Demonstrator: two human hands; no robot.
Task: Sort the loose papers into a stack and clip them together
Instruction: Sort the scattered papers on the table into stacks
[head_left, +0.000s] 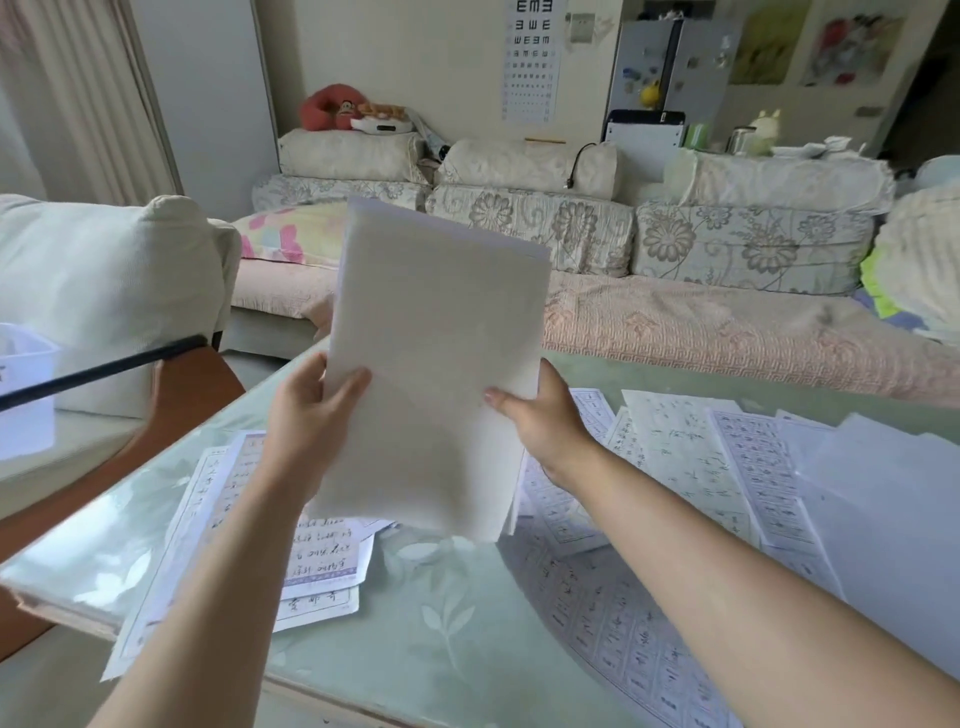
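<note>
item: gathered stack (431, 364), white sheets, blank backs toward the camera. location: held in the air above the counter (441, 623), between both hands, well clear of the glass top. orientation: long axis runs near upright, leaning away from the person and tilted slightly to the right at the top; short lower edge hangs down toward the counter, top edge points toward the sofa (675, 312). top corners show edges fanned a little, so the sheets are not yet flush.

left hand (311, 410): on the left long edge, about halfway up; thumb laid across the near face, fingers wrapped behind, pinching the stack.

right hand (540, 415): on the right long edge at like height; thumb pressed on the near face, fingers hidden behind the paper, also pinching. both hands equally near; the stack lies directly between them.

loose papers (675, 467): printed and handwritten sheets spread flat on the counter, a larger group to the right under the right forearm, a smaller group (311, 561) to the left beneath the left wrist. still ungathered.

clip: none seen.

judgement: the lower short edge faces the counter, so a straight drop would tap it square; the right hand is nearer the larger spread.
</note>
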